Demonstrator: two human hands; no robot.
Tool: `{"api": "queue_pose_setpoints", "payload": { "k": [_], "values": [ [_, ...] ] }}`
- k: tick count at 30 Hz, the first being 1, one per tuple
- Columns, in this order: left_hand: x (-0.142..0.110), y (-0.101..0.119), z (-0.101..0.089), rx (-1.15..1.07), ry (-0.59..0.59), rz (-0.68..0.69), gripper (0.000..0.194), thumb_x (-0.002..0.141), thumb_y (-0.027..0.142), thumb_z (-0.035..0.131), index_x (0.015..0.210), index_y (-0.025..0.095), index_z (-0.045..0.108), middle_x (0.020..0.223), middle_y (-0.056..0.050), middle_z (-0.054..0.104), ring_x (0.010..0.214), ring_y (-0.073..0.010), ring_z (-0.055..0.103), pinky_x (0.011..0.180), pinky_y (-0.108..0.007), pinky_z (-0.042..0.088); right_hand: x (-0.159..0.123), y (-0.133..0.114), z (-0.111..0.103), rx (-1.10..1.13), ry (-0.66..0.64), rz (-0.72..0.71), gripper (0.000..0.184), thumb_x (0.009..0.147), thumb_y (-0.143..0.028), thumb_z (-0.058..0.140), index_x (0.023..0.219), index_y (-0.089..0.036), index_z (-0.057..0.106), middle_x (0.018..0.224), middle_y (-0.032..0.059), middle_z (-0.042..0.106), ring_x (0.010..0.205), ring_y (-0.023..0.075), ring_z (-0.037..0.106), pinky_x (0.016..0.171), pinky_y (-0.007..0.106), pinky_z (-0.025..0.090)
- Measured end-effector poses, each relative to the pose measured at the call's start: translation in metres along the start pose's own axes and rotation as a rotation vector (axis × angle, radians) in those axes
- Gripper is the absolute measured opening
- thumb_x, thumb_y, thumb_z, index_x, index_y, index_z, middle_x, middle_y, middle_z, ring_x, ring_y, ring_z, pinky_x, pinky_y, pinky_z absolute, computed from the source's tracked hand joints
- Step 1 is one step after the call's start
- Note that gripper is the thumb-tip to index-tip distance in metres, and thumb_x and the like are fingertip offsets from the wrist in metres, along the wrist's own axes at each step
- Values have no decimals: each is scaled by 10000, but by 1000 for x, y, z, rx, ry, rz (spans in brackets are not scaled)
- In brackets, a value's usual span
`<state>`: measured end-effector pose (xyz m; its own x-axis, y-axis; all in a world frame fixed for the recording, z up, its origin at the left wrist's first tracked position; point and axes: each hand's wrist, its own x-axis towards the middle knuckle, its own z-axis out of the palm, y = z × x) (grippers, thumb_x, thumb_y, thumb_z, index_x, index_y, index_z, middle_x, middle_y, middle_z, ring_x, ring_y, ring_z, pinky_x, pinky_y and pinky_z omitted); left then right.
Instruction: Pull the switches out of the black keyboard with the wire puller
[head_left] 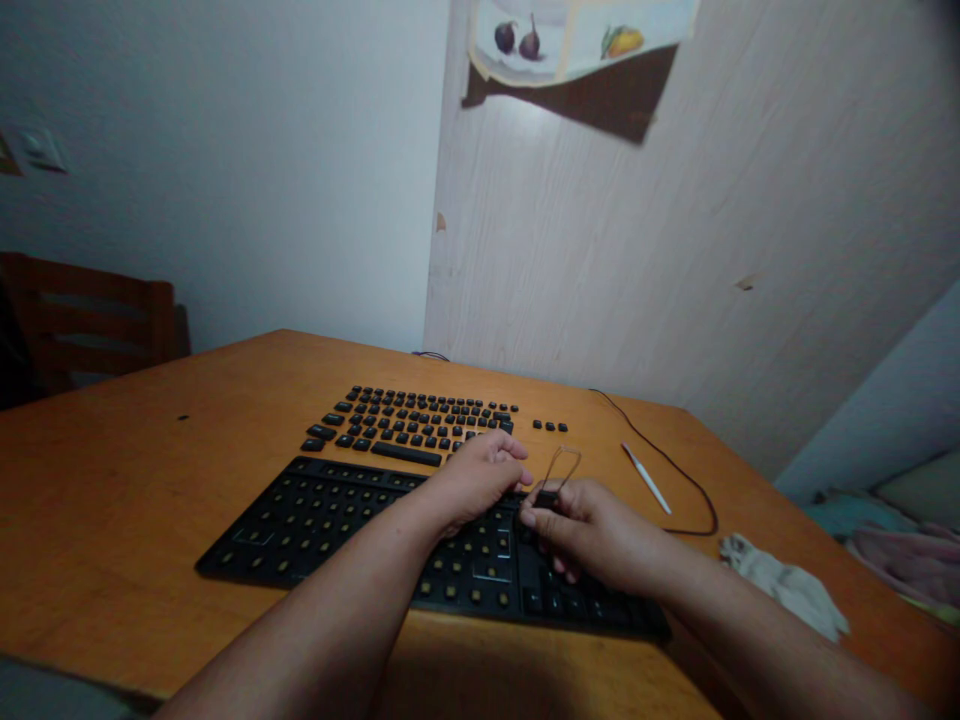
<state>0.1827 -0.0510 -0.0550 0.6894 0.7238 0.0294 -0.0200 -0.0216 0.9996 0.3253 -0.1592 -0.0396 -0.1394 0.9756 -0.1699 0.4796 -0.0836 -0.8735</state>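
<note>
A black keyboard lies on the wooden table, most of its left and middle switches bare and its right-hand block still wearing keycaps. My right hand is closed around a wire keycap puller above that block, its thin loops pointing up and away. A small black piece shows between thumb and finger; whether it is the puller's handle or a keycap I cannot tell. Over the keyboard's upper middle, my left hand is open and holds nothing, fingers loosely bent. Behind the keyboard, removed keycaps lie in keyboard-like rows, with a long spacebar nearest.
Three keycaps sit apart to the right of the rows. A white pen-like stick and a dark cable lie further right, near a pale crumpled cloth. A wooden chair stands at the left; a wall is behind the table.
</note>
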Motion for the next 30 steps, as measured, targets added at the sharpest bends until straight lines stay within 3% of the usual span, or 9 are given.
{"api": "queue_pose_setpoints", "payload": {
  "k": [6,12,21,27,30],
  "values": [
    [-1,1,1,-13,-17,-8,225,705,165,587,925,168,540,754,-26,660,674,-143,598,650,-251,435,5,0,10,-11,199,-190,228,861,-371,573,735,-187,528,615,-51,456,554,95,402,530,220,343],
    [-3,1,1,22,-27,6,214,720,154,571,933,163,546,771,-38,671,697,-151,604,677,-263,437,7,6,16,8,381,-146,177,811,-294,538,679,-196,473,592,-53,428,544,101,374,498,222,306],
    [-5,3,1,87,-51,1,198,732,155,566,930,155,563,783,-28,663,690,-134,579,652,-240,404,4,0,3,161,488,-54,211,801,-355,558,691,-206,458,537,-64,429,463,96,358,446,225,271],
    [-9,5,0,126,-147,29,206,742,226,610,937,161,612,710,22,576,631,-105,501,584,-216,346,7,5,-1,78,606,-162,251,847,-405,574,732,-205,474,562,-53,450,488,106,398,458,226,306],
    [-9,7,1,129,-121,45,196,709,206,639,895,149,611,687,30,544,625,-100,483,585,-217,346,7,6,3,71,584,-191,267,864,-436,564,749,-207,492,568,-46,472,491,115,429,451,226,327]
  ]
}}
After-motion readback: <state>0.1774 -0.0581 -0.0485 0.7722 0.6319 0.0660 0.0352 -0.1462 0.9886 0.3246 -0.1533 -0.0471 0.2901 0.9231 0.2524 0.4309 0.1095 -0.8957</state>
